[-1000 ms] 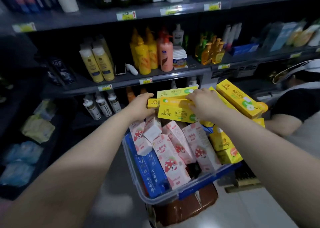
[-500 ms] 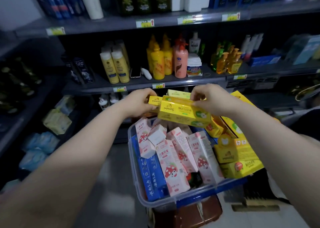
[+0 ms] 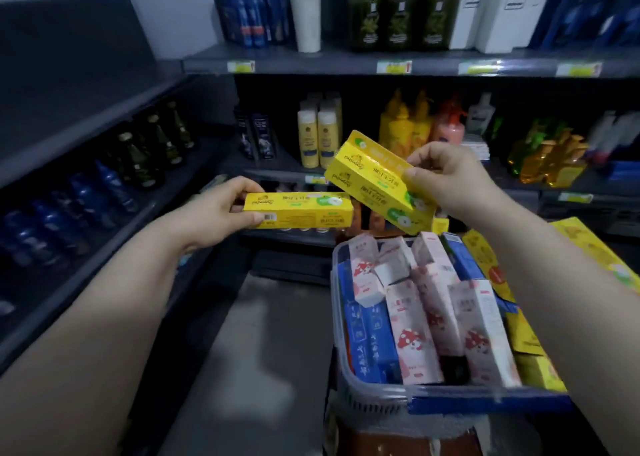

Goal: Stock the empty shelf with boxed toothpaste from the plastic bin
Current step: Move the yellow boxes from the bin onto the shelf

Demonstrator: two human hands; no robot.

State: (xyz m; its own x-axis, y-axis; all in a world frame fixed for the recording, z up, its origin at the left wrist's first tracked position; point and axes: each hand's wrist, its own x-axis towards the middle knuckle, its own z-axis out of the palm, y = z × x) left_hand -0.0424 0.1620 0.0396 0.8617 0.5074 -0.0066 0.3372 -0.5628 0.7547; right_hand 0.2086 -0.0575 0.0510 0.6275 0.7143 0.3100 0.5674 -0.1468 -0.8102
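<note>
Dim shop aisle, dark metal racking on two sides: on your left, sloping shelves point(image 3: 86, 137) carry rows of glossy blue and dark green bottles point(image 3: 138, 158). Your left hand point(image 3: 218, 210) pinches the left end of one yellow toothpaste box point(image 3: 301, 210), thumb on the near side and fingers curled over the top. Its long axis lies level, with the free end pointing right, away from your fingers. Just right of it, your right hand point(image 3: 450, 178) grips what looks like two stacked yellow boxes point(image 3: 374, 175), tilted down to the right, thumb pressed on the printed face. All are slim, sharp-edged, slick cardboard. Below right, the clear plastic bin point(image 3: 360, 391) is packed with pink, blue and yellow cartons point(image 3: 412, 331). I cannot tell which shelf is the empty one. Your left hand is nearer the left rack, so it would likely lead there.
</note>
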